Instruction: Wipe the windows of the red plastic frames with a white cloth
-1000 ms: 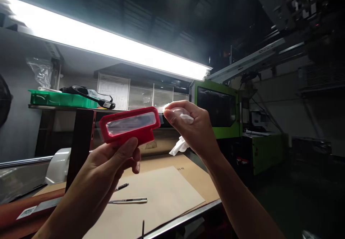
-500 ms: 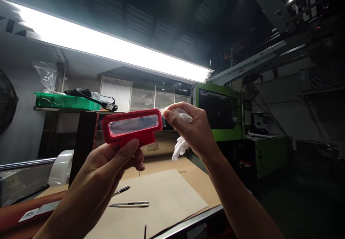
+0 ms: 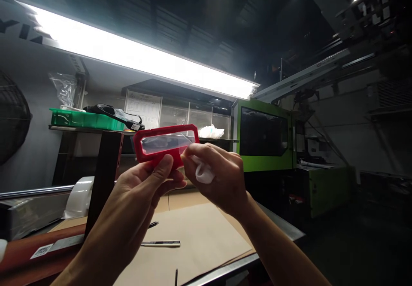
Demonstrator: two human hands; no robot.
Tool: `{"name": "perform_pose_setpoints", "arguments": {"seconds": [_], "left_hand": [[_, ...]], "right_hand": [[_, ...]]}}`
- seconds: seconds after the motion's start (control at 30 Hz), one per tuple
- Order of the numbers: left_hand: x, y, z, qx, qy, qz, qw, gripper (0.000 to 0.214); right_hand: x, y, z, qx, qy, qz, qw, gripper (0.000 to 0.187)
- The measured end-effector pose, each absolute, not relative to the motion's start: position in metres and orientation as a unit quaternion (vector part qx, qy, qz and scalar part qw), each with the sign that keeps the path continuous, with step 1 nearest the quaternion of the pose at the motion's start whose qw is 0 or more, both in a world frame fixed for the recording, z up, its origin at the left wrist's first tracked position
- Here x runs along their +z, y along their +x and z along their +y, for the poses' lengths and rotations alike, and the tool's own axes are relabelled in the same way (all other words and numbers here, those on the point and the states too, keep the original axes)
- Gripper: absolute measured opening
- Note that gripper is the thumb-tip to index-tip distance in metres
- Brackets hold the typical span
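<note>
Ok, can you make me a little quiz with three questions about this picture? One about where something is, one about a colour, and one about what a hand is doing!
1. Where is the green tray?
A. on the shelf at the left
B. on the floor
C. on the brown paper

2. What colour is the frame with the clear window?
A. blue
B. red
C. yellow

3. What is the right hand doing?
A. lying flat and open on the bench
B. holding a pen
C. gripping a white cloth next to the frame

Answers:
1. A, the tray sits up on the shelf, beside a black thing.
2. B, its rim is bright red all round, and the left hand holds it up from below.
3. C, the fingers are closed on the crumpled cloth, while the pens lie untouched on the brown paper.
</note>
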State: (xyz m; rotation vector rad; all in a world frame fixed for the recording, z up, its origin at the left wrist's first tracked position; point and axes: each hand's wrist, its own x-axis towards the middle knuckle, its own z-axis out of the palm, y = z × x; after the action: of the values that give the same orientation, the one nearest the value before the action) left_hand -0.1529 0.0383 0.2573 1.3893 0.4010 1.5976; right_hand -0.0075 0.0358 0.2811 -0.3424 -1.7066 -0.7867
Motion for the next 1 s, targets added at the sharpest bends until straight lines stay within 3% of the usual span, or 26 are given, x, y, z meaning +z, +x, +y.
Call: {"name": "perform_pose_setpoints", "arguments": {"seconds": [0.73, 0.83, 1.0], "left_hand": [[0.267, -0.155, 0.050, 0.642, 0.529, 0.108, 0.545, 0.006], [0.267, -0.157, 0.053, 0.655, 0.522, 0.094, 0.539, 0.005], [0.261, -0.166, 0.060, 0.668, 0.490, 0.102, 0.552, 0.012]], "right_hand": [[0.274, -0.010, 0.039, -0.401, -0.182, -0.772, 0.458, 0.026], [0.275, -0.011, 0.034, -0.311, -0.151, -0.793, 0.501, 0.021], [0.291, -0.006, 0.032, -0.066, -0.163, -0.718, 0.674, 0.011]]}}
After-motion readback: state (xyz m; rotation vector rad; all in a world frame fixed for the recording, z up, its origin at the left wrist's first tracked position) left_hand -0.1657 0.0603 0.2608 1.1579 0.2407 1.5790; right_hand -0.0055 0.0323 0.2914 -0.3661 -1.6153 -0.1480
